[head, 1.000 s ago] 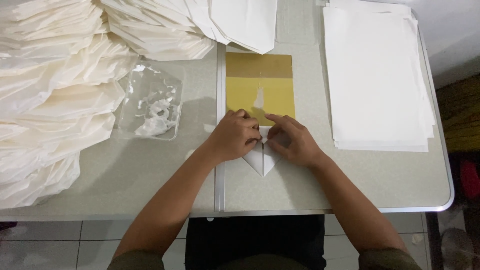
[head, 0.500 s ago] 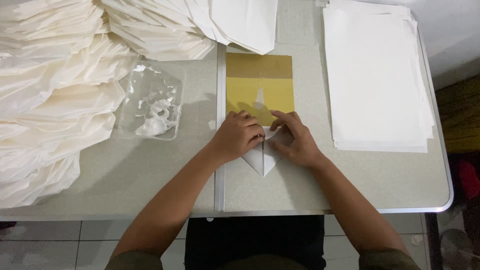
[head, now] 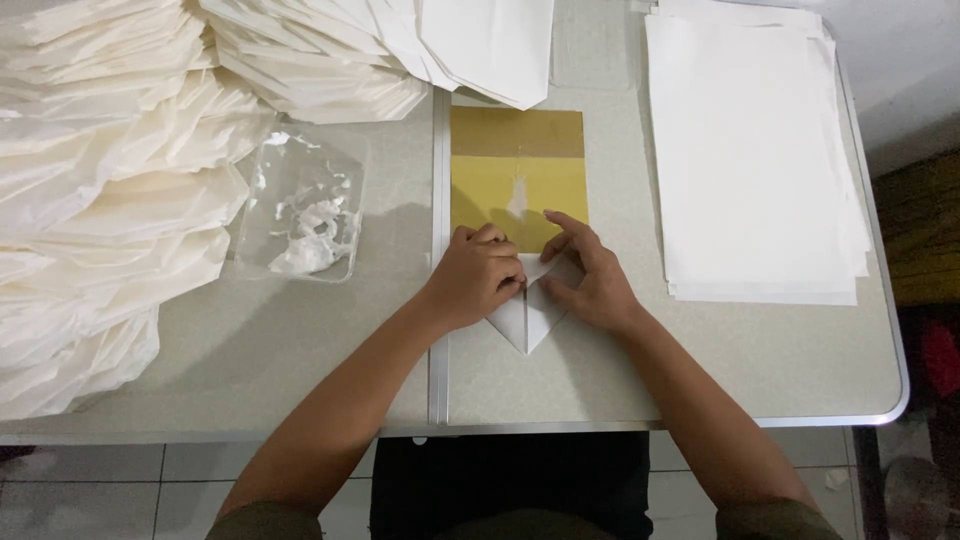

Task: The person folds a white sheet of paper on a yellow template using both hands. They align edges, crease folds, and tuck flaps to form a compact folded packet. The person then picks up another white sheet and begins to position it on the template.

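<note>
A small white folded paper [head: 527,318] lies on the grey table [head: 700,370], its point facing the near edge. My left hand [head: 478,275] presses on its left side with curled fingers. My right hand [head: 590,275] rests on its right side, fingers spread and pinching the upper fold. Most of the paper is hidden under both hands. Just beyond them lies a yellow and brown card [head: 517,170] flat on the table.
Piles of folded white paper pieces [head: 110,190] fill the left and far side. A clear plastic tray [head: 303,205] with white paste stands left of the card. A stack of flat white sheets [head: 755,150] lies at the right. A metal seam [head: 438,350] splits the table.
My right hand's fingers have shifted slightly up along the fold toward the card. My left hand stays pressed on the paper in nearly the same place.
</note>
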